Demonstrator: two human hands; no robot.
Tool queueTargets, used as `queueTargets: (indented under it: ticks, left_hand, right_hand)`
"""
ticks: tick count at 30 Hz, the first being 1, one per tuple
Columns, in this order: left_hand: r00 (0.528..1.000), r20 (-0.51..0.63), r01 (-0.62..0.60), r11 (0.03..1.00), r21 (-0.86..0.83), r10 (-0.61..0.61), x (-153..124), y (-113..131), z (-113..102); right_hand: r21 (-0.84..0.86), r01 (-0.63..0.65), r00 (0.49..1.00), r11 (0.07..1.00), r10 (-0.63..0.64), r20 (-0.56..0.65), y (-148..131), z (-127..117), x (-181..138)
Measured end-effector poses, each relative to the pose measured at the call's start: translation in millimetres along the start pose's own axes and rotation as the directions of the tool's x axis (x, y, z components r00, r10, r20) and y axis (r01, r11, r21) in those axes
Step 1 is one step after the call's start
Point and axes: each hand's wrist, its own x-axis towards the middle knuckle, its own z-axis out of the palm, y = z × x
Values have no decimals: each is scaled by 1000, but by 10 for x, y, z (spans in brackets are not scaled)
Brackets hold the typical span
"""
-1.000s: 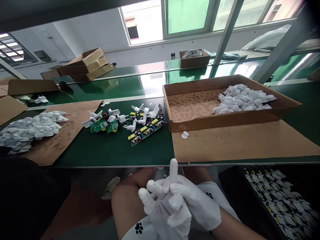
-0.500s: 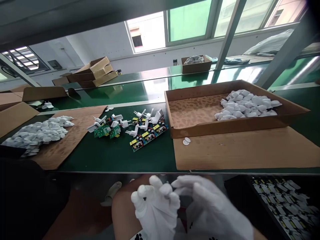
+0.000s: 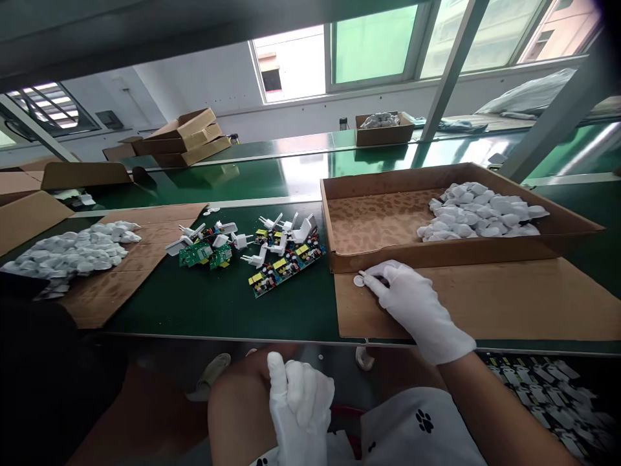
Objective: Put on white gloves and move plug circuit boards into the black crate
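Both hands wear white gloves. My right hand (image 3: 412, 304) reaches onto the flat cardboard sheet (image 3: 509, 298), its fingertips on small white round discs (image 3: 359, 280) in front of the brown cardboard tray (image 3: 378, 223). Whether a disc is pinched I cannot see. My left hand (image 3: 298, 401) hangs low over my lap with fingers loosely curled and nothing visible in it. On the green belt to the left lie circuit boards with white plug parts (image 3: 281, 249) and a second cluster of green boards (image 3: 204, 249).
The tray holds a heap of white plastic shells (image 3: 485, 210) at its right. Another heap of white shells (image 3: 72, 249) lies on cardboard at the left. A black bin of small parts (image 3: 543, 388) sits low right. Cardboard boxes (image 3: 184, 136) stand on the far belt.
My hands were clasped together in my lap. They have parted: the right hand went up and forward onto the cardboard by the discs, the left stayed low.
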Motion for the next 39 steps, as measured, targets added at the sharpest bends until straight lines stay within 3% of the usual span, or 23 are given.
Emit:
queueTargets:
  ticks: [3,6,8,11,13,17,21,25,31,39]
  left_hand:
    - [995,89,-42,994,98,34,-9,-9,72]
    - [966,-21,-236,916,323,257,-15,-32,214]
    - [935,-114,-254,859,445,335,-9,-50,311]
    - [955,-129,-172,855,489,266,4,-66,394]
    - [959,-147,-148,869,473,243,2,-63,409]
    - [968,-186,-95,935,341,166,-37,-26,417]
    - [997,-77,-15,984,179,30,-78,10,422]
    - [998,-46,40,992,118,-35,-84,27,374]
    - [984,67,162,984,71,-166,-92,81,266]
    - [979,38,192,969,155,-200,-96,119,294]
  right_hand:
    - [298,-11,999,954,23,-37,-29,-93,-120]
    - [532,216,976,818,-186,-111,-107,-86,-341]
    - [477,419,908,773,-347,-235,-161,-7,-493]
    - [252,596,799,763,-529,-288,-216,132,-646]
    - [186,638,766,747,-590,-257,-235,187,-689]
    - [207,664,747,719,-628,-216,-239,193,-711]
    - [271,697,717,664,-661,-224,-199,156,-738]
    - [261,736,670,625,-728,-146,-163,135,-789]
    - [209,743,649,636,-760,6,-183,134,-883]
    - [158,749,645,644,-762,48,-213,139,-925]
